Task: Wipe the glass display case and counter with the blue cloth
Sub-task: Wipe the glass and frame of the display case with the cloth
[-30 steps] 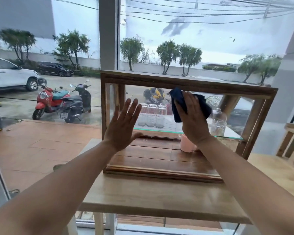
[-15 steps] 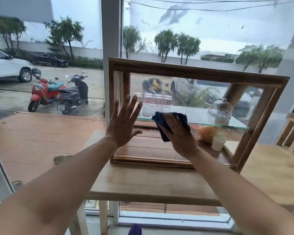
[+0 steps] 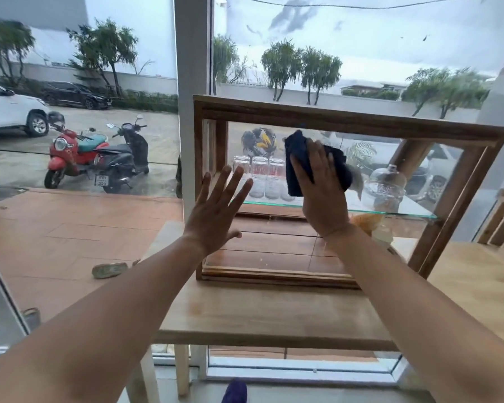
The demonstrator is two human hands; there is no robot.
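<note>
Head view: wiping of the front pane. The right hand, fingers straight, presses the blue cloth flat against the upper middle of the glass display case; nothing is gripped. The left hand, fingers spread, braces on the pane's left part, holding nothing. The case stands on the wooden counter. Judged progress: glass in hand, extent finished not discernible; the counter appears not yet wiped.

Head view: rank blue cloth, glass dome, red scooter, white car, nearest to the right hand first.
1. blue cloth, under right hand
2. glass dome, to its right
3. red scooter, outside, left
4. white car, far left
</note>
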